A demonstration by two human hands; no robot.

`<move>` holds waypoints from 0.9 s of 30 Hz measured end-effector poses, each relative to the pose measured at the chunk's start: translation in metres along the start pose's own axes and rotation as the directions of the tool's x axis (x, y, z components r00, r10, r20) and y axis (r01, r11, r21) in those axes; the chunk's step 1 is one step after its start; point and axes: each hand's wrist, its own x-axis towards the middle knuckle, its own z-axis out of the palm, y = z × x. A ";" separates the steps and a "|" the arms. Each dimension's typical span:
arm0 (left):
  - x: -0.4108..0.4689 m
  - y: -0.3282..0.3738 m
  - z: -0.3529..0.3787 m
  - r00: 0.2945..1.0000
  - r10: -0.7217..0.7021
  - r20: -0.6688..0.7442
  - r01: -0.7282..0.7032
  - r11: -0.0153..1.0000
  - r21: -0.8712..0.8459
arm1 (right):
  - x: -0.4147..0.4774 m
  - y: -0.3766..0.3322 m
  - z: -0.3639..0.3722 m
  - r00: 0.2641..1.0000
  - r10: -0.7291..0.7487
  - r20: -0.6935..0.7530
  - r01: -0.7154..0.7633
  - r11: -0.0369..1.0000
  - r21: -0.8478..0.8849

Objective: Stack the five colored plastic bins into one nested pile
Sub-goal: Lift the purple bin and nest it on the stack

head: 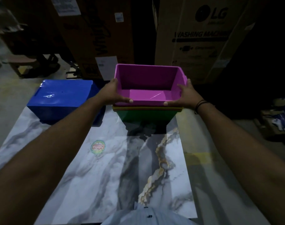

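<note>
A purple bin [148, 82] sits open side up on top of a nested pile at the far middle of the marble table [106, 176]. Beneath it show thin rims of yellow and red bins [148, 108] and the body of a green bin [146, 116]. My left hand [115, 93] grips the purple bin's near left corner and my right hand [184, 95] grips its near right corner. A blue bin [62, 101] lies upside down to the left of the pile, apart from it.
Tall cardboard boxes stand just behind the table, one an LG washing machine carton [200, 38]. A round sticker [98, 146] lies on the tabletop. Dark clutter [278, 120] sits on the floor at the right, and a low stool [21, 60] at the far left.
</note>
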 end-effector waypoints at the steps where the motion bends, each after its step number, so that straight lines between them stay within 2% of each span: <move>1: 0.001 0.000 0.003 1.000 -0.016 0.015 0.015 1.000 0.014 | 0.002 0.003 0.004 1.000 0.004 0.008 -0.004 1.000 0.004; 9: 0.020 -0.008 0.016 0.994 -0.084 0.064 0.074 0.987 0.140 | 0.022 0.015 0.024 0.998 0.057 -0.012 -0.057 0.998 -0.004; 15: 0.033 -0.005 0.019 0.987 -0.124 0.100 0.092 0.958 0.271 | 0.022 0.016 0.028 0.998 0.035 -0.055 -0.035 0.999 0.000; 21: 0.038 -0.004 0.020 0.977 -0.169 0.128 0.128 0.952 0.277 | 0.021 0.017 0.033 0.996 0.057 -0.075 -0.057 0.998 -0.001; 27: 0.019 0.001 0.023 0.981 -0.170 0.097 0.139 0.954 0.266 | 0.020 0.011 0.034 0.994 0.111 -0.005 -0.111 0.989 -0.097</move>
